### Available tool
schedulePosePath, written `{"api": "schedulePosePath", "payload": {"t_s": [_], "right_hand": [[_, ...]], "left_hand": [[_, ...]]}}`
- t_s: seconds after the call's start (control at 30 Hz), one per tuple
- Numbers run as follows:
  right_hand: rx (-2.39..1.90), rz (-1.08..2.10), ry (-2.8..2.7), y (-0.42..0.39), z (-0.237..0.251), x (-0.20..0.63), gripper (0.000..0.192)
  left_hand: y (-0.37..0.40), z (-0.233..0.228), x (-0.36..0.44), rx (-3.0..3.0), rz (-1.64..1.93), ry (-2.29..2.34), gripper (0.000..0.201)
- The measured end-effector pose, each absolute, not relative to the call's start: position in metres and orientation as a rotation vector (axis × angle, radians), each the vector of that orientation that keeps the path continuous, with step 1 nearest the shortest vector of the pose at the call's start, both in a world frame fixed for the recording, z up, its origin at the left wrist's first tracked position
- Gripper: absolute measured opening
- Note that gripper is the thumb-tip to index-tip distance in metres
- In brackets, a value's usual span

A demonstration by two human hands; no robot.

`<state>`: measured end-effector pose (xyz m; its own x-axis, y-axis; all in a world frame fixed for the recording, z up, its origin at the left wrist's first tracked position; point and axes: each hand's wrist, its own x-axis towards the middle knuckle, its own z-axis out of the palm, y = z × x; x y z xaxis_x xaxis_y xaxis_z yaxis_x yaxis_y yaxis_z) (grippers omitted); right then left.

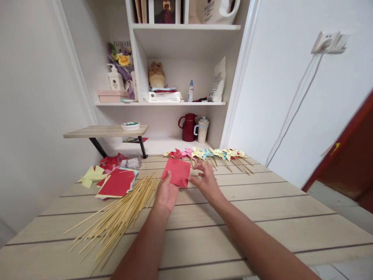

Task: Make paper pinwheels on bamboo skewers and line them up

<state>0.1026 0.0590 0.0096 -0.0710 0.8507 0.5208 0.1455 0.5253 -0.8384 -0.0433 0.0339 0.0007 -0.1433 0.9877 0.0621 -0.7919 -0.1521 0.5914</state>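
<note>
A square of red paper (177, 171) is held up in my left hand (168, 192), the thumb pressed on its face and the fingers behind it. My right hand (206, 181) is at the paper's right edge, fingers curved and apart; whether a fingertip touches the edge I cannot tell. A fanned pile of thin wooden sticks (119, 217) lies to the left of my left hand. Beyond it is a stack of coloured paper squares (118, 182), red on top. Behind my hands, several paper pinwheels on sticks (217, 153) lie in a row.
A pale yellow folded paper (91, 175) and a clear plastic container (131, 161) lie at the left rear. A small raised shelf (106, 131) carries a white round box (130, 125). At the back stand a dark red jug (189, 127) and a speckled cup (203, 130).
</note>
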Motion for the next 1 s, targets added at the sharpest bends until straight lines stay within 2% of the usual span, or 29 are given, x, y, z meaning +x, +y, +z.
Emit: {"api": "schedulePosePath", "payload": {"t_s": [0.13,0.4,0.77,1.0], "right_hand": [[-0.79,0.436,-1.722,0.0596,0.0122,0.1058,0.01],[-0.869,0.286,-1.946,0.0611,0.006,0.1055,0.027],[-0.829,0.176,-2.035,0.0551,0.0095,0.1047,0.037],[-0.757,0.235,-1.999,0.0539,0.0133,0.1037,0.021]], "left_hand": [[0.0329,0.0013,-0.0447,0.528,1.642,0.504,0.029],[0.0289,0.0037,-0.0472,0.558,1.57,0.463,0.032],[0.0283,0.0039,-0.0481,0.537,1.562,0.43,0.031],[0.0283,0.0042,-0.046,0.575,1.575,0.429,0.029]]}}
